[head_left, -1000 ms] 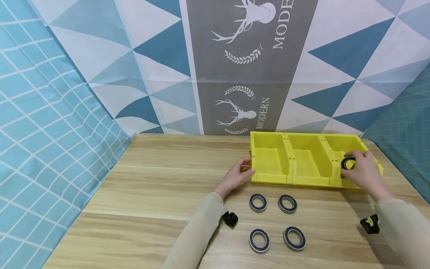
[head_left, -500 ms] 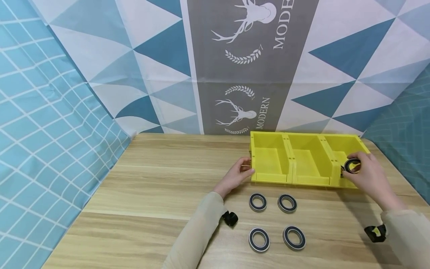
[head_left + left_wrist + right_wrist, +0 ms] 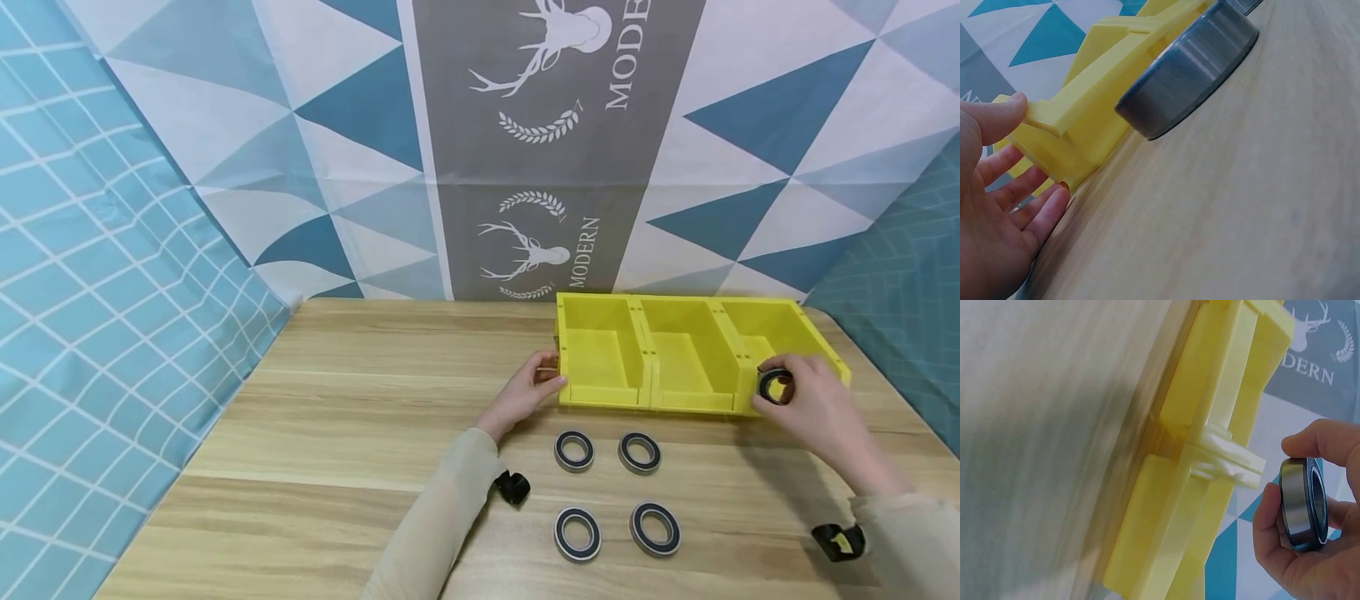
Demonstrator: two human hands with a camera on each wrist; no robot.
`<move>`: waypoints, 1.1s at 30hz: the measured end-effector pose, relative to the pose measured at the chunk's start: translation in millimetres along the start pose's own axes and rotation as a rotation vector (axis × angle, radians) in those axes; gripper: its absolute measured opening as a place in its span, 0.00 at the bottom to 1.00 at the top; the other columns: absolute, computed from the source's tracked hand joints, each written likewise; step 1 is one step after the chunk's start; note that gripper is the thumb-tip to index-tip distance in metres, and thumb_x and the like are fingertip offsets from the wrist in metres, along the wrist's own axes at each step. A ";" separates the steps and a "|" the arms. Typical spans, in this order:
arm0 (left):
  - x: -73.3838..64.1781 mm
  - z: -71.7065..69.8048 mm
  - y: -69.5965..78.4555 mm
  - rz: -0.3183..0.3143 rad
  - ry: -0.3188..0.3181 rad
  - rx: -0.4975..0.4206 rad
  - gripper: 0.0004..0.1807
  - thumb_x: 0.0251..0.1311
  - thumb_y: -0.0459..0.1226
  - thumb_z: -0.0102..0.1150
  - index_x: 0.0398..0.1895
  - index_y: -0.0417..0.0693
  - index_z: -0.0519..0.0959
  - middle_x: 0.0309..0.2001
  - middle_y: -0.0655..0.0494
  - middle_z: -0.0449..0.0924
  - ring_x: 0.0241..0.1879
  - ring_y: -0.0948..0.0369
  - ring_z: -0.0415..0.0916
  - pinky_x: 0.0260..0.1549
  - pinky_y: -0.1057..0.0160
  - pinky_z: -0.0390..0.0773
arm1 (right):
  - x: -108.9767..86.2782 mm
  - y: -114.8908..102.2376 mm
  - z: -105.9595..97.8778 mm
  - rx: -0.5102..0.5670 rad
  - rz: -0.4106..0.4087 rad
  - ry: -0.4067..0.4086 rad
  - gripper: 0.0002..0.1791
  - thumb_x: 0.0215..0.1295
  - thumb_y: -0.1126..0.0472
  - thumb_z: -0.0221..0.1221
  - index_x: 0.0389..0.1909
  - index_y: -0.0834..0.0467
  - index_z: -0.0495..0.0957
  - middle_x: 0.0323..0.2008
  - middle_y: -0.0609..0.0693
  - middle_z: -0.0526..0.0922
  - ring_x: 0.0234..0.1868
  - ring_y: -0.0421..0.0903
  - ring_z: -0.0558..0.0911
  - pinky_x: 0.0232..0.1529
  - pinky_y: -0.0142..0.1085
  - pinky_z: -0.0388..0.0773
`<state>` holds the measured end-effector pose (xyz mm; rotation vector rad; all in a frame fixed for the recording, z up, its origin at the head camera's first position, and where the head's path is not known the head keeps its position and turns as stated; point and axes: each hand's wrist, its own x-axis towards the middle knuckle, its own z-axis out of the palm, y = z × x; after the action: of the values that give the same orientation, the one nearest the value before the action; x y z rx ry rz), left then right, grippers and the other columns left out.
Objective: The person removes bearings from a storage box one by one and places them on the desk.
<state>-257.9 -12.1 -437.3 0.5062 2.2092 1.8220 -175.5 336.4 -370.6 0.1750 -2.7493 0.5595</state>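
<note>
My right hand (image 3: pixel 813 408) pinches a ball bearing (image 3: pixel 1298 503) between thumb and fingers. The bearing is a steel ring with a dark face, tilted on edge, and overlaps the front of the right compartment of a yellow three-compartment storage bin (image 3: pixel 651 367) in the head view. In the right wrist view it stands apart from the bin's front lip. At the bin's left front corner my left hand (image 3: pixel 521 396) holds the wall, thumb on the rim and fingers against the outer side. The right hand hides part of the right compartment.
Several more bearings lie flat on the wooden table in front of the bin, among them a near-left bearing (image 3: pixel 577 535) and a far-right bearing (image 3: pixel 640 453). Patterned cloth (image 3: pixel 360 150) hangs behind the table. A black wrist-camera piece (image 3: pixel 513 487) sits by the left sleeve.
My right hand has brought the bearing from inside the right compartment toward the front, to its front wall. The left hand stays at the bin's corner, and the bearings on the table have not moved.
</note>
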 end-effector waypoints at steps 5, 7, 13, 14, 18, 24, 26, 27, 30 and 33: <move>-11.9 -2.8 18.6 0.004 0.002 0.021 0.24 0.62 0.35 0.52 0.60 0.40 0.62 0.58 0.43 0.66 0.57 0.48 0.66 0.52 0.58 0.71 | -6.4 -7.3 5.6 -0.001 -0.053 0.018 0.20 0.44 0.62 0.64 0.38 0.68 0.72 0.33 0.63 0.70 0.30 0.51 0.65 0.24 0.36 0.63; -14.3 -4.4 20.5 0.004 0.005 0.024 0.24 0.62 0.35 0.51 0.61 0.39 0.62 0.58 0.42 0.66 0.57 0.47 0.66 0.53 0.57 0.71 | -8.8 -11.3 8.6 -0.001 -0.071 0.009 0.20 0.44 0.62 0.64 0.37 0.67 0.72 0.33 0.62 0.70 0.29 0.49 0.65 0.24 0.36 0.63; -13.6 -2.9 20.5 0.004 -0.013 0.000 0.24 0.62 0.34 0.51 0.61 0.40 0.62 0.58 0.42 0.65 0.57 0.48 0.65 0.53 0.57 0.70 | -21.3 -18.8 17.4 -0.006 -0.119 -0.023 0.19 0.40 0.64 0.67 0.34 0.63 0.71 0.30 0.58 0.70 0.27 0.47 0.68 0.24 0.36 0.66; -13.3 -2.3 20.7 0.002 -0.015 -0.003 0.24 0.62 0.34 0.51 0.61 0.40 0.62 0.58 0.43 0.65 0.57 0.48 0.65 0.53 0.57 0.70 | -23.5 -19.3 18.8 -0.007 -0.126 -0.027 0.19 0.40 0.64 0.67 0.33 0.62 0.71 0.31 0.57 0.70 0.28 0.47 0.68 0.24 0.36 0.66; -12.9 -1.0 22.6 -0.001 -0.022 0.000 0.24 0.62 0.34 0.51 0.61 0.40 0.62 0.59 0.43 0.65 0.58 0.48 0.65 0.53 0.57 0.70 | -29.9 -21.6 23.5 -0.013 -0.136 -0.071 0.18 0.40 0.64 0.67 0.33 0.59 0.71 0.31 0.56 0.68 0.28 0.46 0.67 0.26 0.38 0.66; -12.7 -1.0 21.4 0.009 -0.021 -0.005 0.24 0.62 0.34 0.51 0.61 0.39 0.62 0.58 0.42 0.65 0.57 0.47 0.65 0.53 0.57 0.71 | -34.2 -25.0 29.7 -0.048 -0.126 -0.188 0.19 0.40 0.62 0.67 0.36 0.58 0.73 0.33 0.56 0.68 0.28 0.45 0.69 0.28 0.41 0.69; -10.5 -0.9 17.5 0.015 -0.022 -0.015 0.24 0.62 0.33 0.51 0.61 0.39 0.62 0.58 0.42 0.65 0.57 0.47 0.65 0.53 0.57 0.71 | -35.3 -25.5 31.5 -0.055 -0.129 -0.226 0.19 0.40 0.61 0.67 0.36 0.57 0.74 0.33 0.55 0.68 0.29 0.45 0.70 0.29 0.41 0.70; -8.4 -0.8 13.8 0.014 -0.023 -0.020 0.24 0.62 0.34 0.51 0.61 0.39 0.62 0.58 0.42 0.65 0.57 0.47 0.65 0.53 0.57 0.71 | -35.8 -25.8 32.5 -0.055 -0.132 -0.240 0.19 0.39 0.61 0.67 0.36 0.57 0.74 0.34 0.55 0.68 0.29 0.45 0.70 0.29 0.41 0.71; -1.6 -0.2 2.2 0.014 -0.016 -0.024 0.24 0.62 0.35 0.52 0.61 0.41 0.62 0.58 0.44 0.65 0.57 0.48 0.66 0.53 0.56 0.71 | -36.7 -26.7 35.3 -0.057 -0.140 -0.271 0.19 0.38 0.61 0.68 0.36 0.56 0.76 0.34 0.55 0.68 0.30 0.45 0.69 0.29 0.40 0.71; 4.2 0.4 -7.0 0.004 -0.007 -0.014 0.25 0.62 0.37 0.53 0.61 0.45 0.63 0.59 0.48 0.66 0.57 0.52 0.66 0.53 0.57 0.71 | -37.1 -27.3 37.8 -0.061 -0.136 -0.293 0.18 0.38 0.61 0.68 0.35 0.54 0.76 0.34 0.54 0.68 0.29 0.44 0.69 0.29 0.39 0.71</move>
<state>-262.4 -11.1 -444.1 0.5140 2.1906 1.8335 -146.8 298.3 -406.3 0.4584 -3.0009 0.4423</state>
